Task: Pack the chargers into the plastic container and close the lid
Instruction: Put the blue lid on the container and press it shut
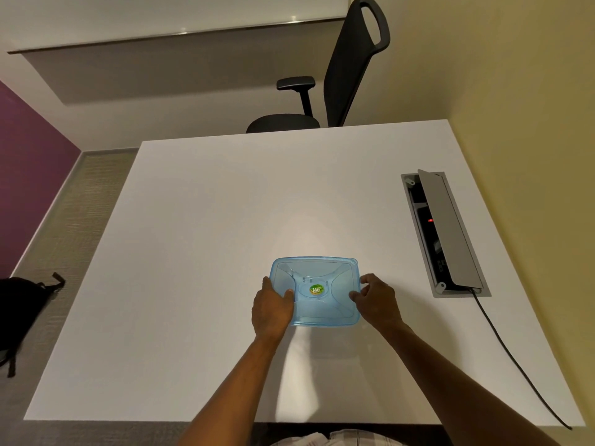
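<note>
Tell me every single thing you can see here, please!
Table: one, white, fills the middle.
Container: one, see-through blue, lid on, near the table's front, between the hands.
Sticker: one, green, centre of the lid.
Socket box: one, grey, flap open, set in the table's right side.
Cable: one, black, runs from the socket box off the front edge.
Chair: one, black, behind the table.
Bag: one, black, floor at left.
Left hand: on the container's left side.
Right hand: on its right side.
</note>
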The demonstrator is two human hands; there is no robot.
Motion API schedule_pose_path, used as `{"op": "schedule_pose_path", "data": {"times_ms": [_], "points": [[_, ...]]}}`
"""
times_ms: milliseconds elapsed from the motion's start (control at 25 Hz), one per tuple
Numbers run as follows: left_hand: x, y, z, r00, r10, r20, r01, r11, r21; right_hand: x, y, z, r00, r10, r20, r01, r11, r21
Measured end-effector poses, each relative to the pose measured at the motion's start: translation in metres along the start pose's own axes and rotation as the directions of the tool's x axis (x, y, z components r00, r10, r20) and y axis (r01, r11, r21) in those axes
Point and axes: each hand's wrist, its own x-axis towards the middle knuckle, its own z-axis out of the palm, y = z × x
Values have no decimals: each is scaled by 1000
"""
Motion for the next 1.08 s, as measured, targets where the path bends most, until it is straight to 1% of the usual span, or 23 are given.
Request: {"op": "schedule_pose_path", "data": {"times_ms": [240, 440, 520, 640, 720, 800, 880, 1000, 1080], "points": [[6, -1, 0, 1000, -3, 11, 2, 994, 107, 4, 2, 5, 995, -32, 89, 43, 992, -117], [12, -13, -2, 1000, 13, 22, -15, 996, 92, 12, 0, 6, 992, 16, 124, 6, 986, -168], [15, -18, -4, 1000, 19, 25, -20, 999, 44, 14, 2, 7, 991, 47, 123, -30, 990, -135], [19, -20, -9, 999, -5, 31, 8, 994, -111, 17, 7, 9, 980, 152, 128, -160, 986, 54], [22, -21, -11, 997, -68, 46, 76, 981, -180, 18, 7, 10, 976, 194, 101, -199, 979, 47], [27, -24, -12, 990, -138, 38, 143, 969, -201, 18, 7, 11, 974, 206, 95, -208, 978, 13], [28, -27, -13, 982, -187, 24, 188, 959, -214, 19, 7, 10, 970, 216, 110, -222, 974, 39], [30, -29, -14, 977, -212, 39, 215, 948, -233, 20, 7, 9, 969, 222, 111, -229, 972, 53], [32, -31, -18, 972, -212, 100, 230, 945, -233, 19, 8, 8, 963, 236, 130, -245, 968, 60]]}}
